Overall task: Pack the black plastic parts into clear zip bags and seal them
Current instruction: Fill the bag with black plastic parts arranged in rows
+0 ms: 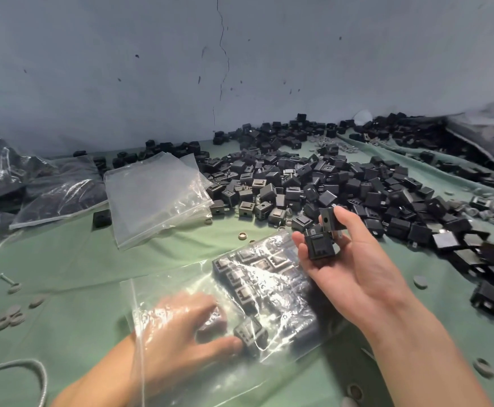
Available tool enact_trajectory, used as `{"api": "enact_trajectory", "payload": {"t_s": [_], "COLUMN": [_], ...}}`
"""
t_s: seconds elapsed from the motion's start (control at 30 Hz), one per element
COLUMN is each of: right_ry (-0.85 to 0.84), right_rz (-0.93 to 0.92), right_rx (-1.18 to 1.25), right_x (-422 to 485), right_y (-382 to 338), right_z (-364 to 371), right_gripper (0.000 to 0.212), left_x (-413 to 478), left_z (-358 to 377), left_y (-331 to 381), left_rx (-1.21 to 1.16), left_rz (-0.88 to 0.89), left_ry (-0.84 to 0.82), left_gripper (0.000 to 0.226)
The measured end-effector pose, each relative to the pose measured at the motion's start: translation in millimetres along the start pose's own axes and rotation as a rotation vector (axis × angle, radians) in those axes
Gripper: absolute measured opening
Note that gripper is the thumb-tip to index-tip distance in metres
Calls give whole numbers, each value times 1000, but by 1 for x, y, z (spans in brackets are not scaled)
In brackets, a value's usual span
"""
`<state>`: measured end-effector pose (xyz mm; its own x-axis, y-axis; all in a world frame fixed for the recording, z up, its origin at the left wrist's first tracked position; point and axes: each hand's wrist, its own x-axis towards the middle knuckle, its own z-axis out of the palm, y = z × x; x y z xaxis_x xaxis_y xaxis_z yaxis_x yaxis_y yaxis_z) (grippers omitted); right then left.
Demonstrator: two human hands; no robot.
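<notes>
Over bag [269,277], right hand [354,265] cups perhaps two parts [319,245].

The left hand [181,327] shows blurred through the clear bag [166,289]; filled bags [57,195] run off frame left

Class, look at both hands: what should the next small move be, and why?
Probably carry the two black parts in the right hand down to the mouth of the clear zip bag. The left hand is inside it, beside rows of packed parts, with room left.
</notes>
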<state>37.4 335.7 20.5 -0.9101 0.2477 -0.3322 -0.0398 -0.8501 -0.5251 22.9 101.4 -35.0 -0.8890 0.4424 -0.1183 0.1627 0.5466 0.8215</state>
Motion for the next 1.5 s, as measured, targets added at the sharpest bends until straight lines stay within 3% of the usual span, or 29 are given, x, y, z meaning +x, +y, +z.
{"api": "enact_trajectory", "payload": {"t_s": [0.07,0.13,0.3,0.6,0.7,0.77,0.9,1.03,1.1,1.23,1.3,1.4,1.5], "right_ry": [-3,-5,0,-2,2,-8,-24,-25,-21,-26,-31,-44,-48], "right_rz": [-1,1,9,15,21,30,43,70,75,113,120,127,144], "right_rx": [2,3,-7,-25,-35,-43,-48,-49,-50,-53,-50,-48,-42], "right_x": [2,3,5,-1,-5,-9,-15,-24,-28,-37,-42,-48,-50], "right_y": [-1,-2,-1,2,4,6,12,20,23,27,28,29,33], "right_z": [1,2,4,4,2,1,-2,-1,-1,-4,-5,-4,-2], "right_gripper": [57,57,54,50,49,53,56,54,57,62,62,60,60], "left_x": [4,7,11,10,4,-4,-19,-25,-27,-35,-40,-47,-50], "left_z": [1,2,0,3,0,-14,-51,-57,-54,-50,-47,-47,-50], "left_y": [5,6,4,18,21,14,-16,-27,-25,-21,-21,-20,-23], "left_rx": [27,69,291,347,150,-72,-246,-732,-715,-686,-679,-684,-559], "left_rz": [19,42,50,-9,-17,-52,-91,-277,-300,-290,-263,-263,-274], "left_ry": [-11,6,-24,46,65,134,296,317,259,250,276,410,614], "left_gripper": [33,21,51,40,27,27,12,45,61,60,47,22,18]}}
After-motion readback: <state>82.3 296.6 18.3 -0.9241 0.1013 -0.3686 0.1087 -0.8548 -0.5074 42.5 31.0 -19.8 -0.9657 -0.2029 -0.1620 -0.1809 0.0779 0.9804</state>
